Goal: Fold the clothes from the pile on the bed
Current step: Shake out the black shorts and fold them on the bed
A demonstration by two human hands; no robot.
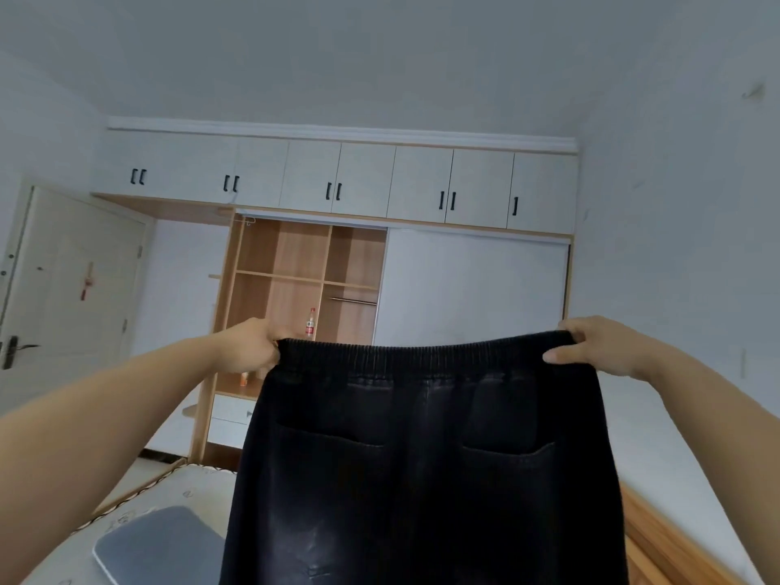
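The bed point(177, 485) shows at lower left, its pale patterned mattress edged with wood. A grey folded cloth point(156, 542) lies flat on it, partly hidden behind hanging fabric.

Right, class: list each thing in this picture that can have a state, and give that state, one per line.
Black trousers: held up by the waistband, hanging unfolded.
Left hand: grips the waistband's left end.
Right hand: grips its right end.
Wardrobe sliding door: slid aside, shelves exposed.
Room door: swung open.
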